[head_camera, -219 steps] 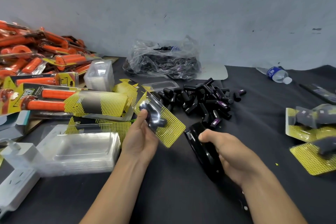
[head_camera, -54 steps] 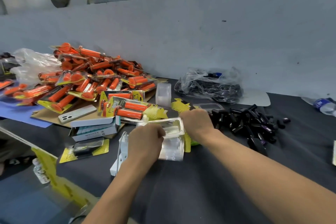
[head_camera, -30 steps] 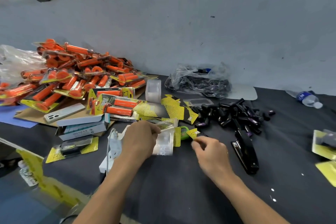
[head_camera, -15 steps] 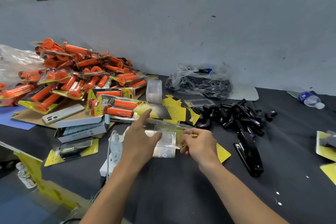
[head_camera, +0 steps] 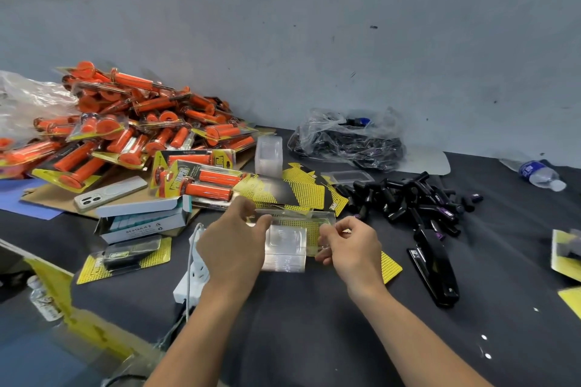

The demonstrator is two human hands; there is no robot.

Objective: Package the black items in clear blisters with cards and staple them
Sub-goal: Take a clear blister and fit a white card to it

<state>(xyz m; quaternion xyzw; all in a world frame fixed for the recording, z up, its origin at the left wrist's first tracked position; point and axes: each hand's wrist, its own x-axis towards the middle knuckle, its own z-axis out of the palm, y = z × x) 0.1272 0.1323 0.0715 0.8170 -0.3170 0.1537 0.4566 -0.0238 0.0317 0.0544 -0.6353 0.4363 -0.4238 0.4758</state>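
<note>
- Two hands on one clear blister (head_camera: 295,219), held just above the table (head_camera: 314,339) mid-view, over a stack of spare blisters (head_camera: 284,259).
- Left hand (head_camera: 234,250): thumb and loosely curved fingers hold the blister's left end, with the index finger reaching past its far edge.
- The blister spans the gap between the hands. Yellow print shows through it, but I cannot tell whether a card is already seated inside.
- Right hand (head_camera: 353,248): curled fingertips pinch the blister's right edge. A yellow card (head_camera: 390,265) lies flat on the table beneath that hand.
- Handling, my guess: thin formed plastic, near weightless, springy and slick, and it creases if squeezed. Take it by the flat flange edges, not the pocket.
- Further right, the black stapler (head_camera: 435,273) lies untouched. The loose black items (head_camera: 408,198) are piled just behind it, and none is in the blister yet.
</note>
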